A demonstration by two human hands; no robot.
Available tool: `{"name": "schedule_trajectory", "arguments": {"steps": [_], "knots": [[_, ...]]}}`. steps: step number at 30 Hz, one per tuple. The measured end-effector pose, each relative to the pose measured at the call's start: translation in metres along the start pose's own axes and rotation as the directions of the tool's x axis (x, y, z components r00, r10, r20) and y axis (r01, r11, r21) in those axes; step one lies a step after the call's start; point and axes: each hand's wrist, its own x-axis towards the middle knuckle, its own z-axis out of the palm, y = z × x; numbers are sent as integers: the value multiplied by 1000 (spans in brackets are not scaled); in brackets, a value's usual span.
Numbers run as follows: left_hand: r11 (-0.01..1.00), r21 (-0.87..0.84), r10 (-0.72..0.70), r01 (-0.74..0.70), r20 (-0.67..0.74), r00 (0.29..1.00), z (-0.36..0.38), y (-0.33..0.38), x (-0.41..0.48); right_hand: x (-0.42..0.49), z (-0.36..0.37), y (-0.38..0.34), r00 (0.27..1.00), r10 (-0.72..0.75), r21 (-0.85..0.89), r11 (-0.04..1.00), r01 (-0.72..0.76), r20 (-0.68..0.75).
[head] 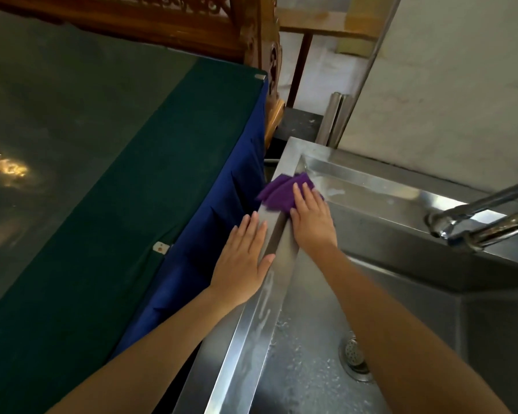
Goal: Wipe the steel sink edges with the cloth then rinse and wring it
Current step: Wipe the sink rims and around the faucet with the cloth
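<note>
A purple cloth (277, 191) lies on the left rim of the steel sink (253, 327), near the far left corner. My right hand (311, 221) presses flat on the cloth, fingers stretched over it. My left hand (241, 259) rests flat and open on the outer side of the same rim, a little nearer to me, and holds nothing. The rim shows wet streaks below my hands.
A steel tap (473, 224) reaches over the basin from the right. The drain strainer (355, 355) sits in the wet basin floor, partly behind my right forearm. A table with a green top and a blue cloth skirt (192, 249) stands tight against the sink's left side. A grey wall lies behind.
</note>
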Motion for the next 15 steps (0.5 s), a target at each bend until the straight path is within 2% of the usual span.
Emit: {"name": "schedule_trajectory", "arguments": {"steps": [3, 8, 12, 15], "knots": [[999, -35, 31, -30, 18, 999, -1, 1, 7, 22, -9, 7, 999, 38, -44, 998, -39, -4], [1000, -19, -10, 11, 1, 1000, -4, 12, 23, 38, -19, 9, 997, 68, -94, 993, -72, -47], [1000, 21, -2, 2, -26, 1000, -10, 31, 63, 43, -27, 17, 988, -49, -217, 976, 17, -144], [1000, 28, 5, -4, -40, 999, -7, 37, 86, 40, -34, 23, 980, -67, -185, 982, 31, -189]]}}
